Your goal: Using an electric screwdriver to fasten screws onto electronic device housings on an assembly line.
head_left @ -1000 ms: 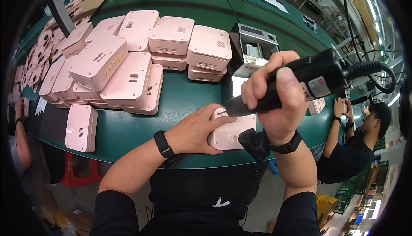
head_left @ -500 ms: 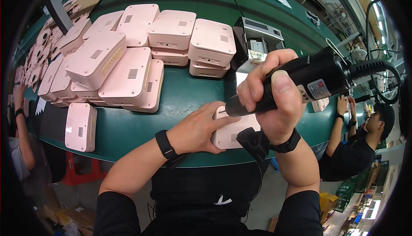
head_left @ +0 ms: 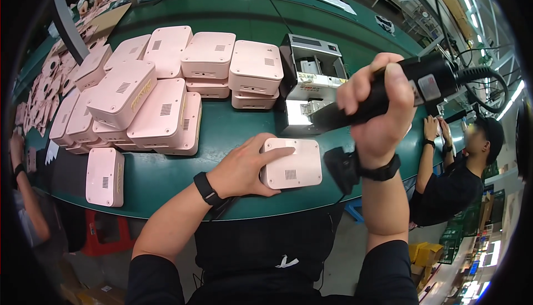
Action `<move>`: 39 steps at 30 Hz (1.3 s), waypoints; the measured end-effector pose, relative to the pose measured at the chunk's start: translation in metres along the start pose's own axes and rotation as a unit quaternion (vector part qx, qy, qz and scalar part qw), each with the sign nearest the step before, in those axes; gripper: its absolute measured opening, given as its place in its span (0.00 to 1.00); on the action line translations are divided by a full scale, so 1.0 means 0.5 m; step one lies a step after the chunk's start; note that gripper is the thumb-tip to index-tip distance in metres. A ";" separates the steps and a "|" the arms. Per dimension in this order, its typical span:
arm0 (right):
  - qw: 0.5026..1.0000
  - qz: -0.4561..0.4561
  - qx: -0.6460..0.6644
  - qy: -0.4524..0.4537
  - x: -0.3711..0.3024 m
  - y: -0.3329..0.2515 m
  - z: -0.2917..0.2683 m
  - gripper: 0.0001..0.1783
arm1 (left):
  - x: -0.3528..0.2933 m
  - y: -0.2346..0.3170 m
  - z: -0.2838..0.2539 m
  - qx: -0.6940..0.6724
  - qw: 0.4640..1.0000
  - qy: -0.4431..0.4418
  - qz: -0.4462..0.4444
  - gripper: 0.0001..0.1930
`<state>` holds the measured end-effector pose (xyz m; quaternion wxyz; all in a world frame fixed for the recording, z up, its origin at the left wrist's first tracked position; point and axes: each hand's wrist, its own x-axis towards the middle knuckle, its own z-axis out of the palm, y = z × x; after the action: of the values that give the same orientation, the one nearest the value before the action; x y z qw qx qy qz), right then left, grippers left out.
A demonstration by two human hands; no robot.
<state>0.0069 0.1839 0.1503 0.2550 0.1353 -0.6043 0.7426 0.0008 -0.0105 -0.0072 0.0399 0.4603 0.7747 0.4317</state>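
Observation:
A pale pink plastic box (head_left: 302, 163) with a small vent grille and screw holes at its corners lies flat near the table's front edge. My left hand (head_left: 236, 169) grips its left side, thumb laid across the top. In my right hand (head_left: 383, 111) is a black electric screwdriver (head_left: 425, 80), its cable leaving the back end. The screwdriver's nose points down and left, over the front of a metal screw feeder (head_left: 319, 89) with an open top. Its tip cannot be made out clearly.
Several pink boxes (head_left: 158, 113) are stacked on the green table (head_left: 222, 130) to the left, and one pink box (head_left: 104, 177) stands apart nearer me. Pink panels (head_left: 50, 91) are heaped at far left. A co-worker (head_left: 458, 166) sits at right; other people's arms show at left and back.
The screwdriver has lifted off the pink box's far left corner and moved up and right to the screw feeder. My left hand stays on the box. The view has shifted slightly.

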 end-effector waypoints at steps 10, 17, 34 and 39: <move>0.994 0.023 -0.101 0.044 0.039 0.035 -0.079 0.13 | 0.004 0.002 0.001 0.005 1.000 0.010 -0.009 0.41; 0.996 0.088 -0.022 0.027 -0.077 -0.027 -0.109 0.16 | 0.005 -0.007 0.004 0.004 1.000 0.023 -0.006 0.42; 0.997 0.057 -0.031 -0.030 -0.163 -0.005 -0.143 0.17 | 0.008 -0.003 0.011 0.036 0.999 0.012 -0.032 0.42; 0.996 0.063 -0.036 -0.049 -0.165 0.001 -0.143 0.17 | 0.008 -0.001 0.005 0.036 0.999 0.012 -0.029 0.42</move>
<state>0.0827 0.2352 0.0912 0.1828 0.1238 -0.6498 0.7274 -0.0008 -0.0061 -0.0076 0.0263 0.4339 0.8033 0.4073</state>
